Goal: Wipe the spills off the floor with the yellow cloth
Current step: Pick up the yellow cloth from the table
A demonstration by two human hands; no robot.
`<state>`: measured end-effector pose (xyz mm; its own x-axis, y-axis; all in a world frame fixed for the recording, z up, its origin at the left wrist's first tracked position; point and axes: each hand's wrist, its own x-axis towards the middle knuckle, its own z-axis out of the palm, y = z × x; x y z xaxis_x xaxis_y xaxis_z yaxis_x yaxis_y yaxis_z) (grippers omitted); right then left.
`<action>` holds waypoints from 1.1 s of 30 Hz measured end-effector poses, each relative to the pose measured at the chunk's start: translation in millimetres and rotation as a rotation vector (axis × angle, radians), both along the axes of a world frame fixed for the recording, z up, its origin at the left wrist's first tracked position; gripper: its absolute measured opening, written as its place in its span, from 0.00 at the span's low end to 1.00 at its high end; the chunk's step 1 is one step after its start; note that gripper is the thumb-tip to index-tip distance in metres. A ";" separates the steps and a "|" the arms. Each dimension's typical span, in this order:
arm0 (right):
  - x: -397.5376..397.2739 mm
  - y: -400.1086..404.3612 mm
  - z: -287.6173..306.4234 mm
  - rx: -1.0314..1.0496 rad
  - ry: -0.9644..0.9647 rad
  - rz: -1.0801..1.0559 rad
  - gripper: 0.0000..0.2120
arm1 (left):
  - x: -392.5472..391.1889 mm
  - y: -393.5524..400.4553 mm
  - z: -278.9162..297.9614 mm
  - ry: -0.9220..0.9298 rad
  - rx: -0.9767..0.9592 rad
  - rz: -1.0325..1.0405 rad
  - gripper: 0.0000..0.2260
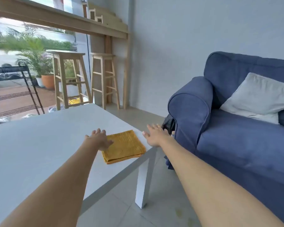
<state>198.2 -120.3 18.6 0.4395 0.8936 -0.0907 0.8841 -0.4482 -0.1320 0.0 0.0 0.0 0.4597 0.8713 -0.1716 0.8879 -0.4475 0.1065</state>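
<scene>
I see the folded yellow cloth (pixel 124 146) lying near the corner of the white tabletop (pixel 39 145). My left hand (pixel 99 139) rests with fingers spread on the cloth's left edge. My right hand (pixel 155 135) hovers flat and empty just beside it, near the blue sofa (pixel 236 145). Faint yellowish spills (pixel 179 212) mark the floor (pixel 154 215) below.

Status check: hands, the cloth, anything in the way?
Left hand open, touching folded yellow cloth on white table. Right hand open, beside cloth. Yellowish floor spills unwiped. Nothing blocking.
</scene>
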 end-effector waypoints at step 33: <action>46.6 -92.0 54.1 0.603 0.146 -0.109 0.02 | 79.6 -83.5 89.6 -0.428 0.054 -0.289 0.12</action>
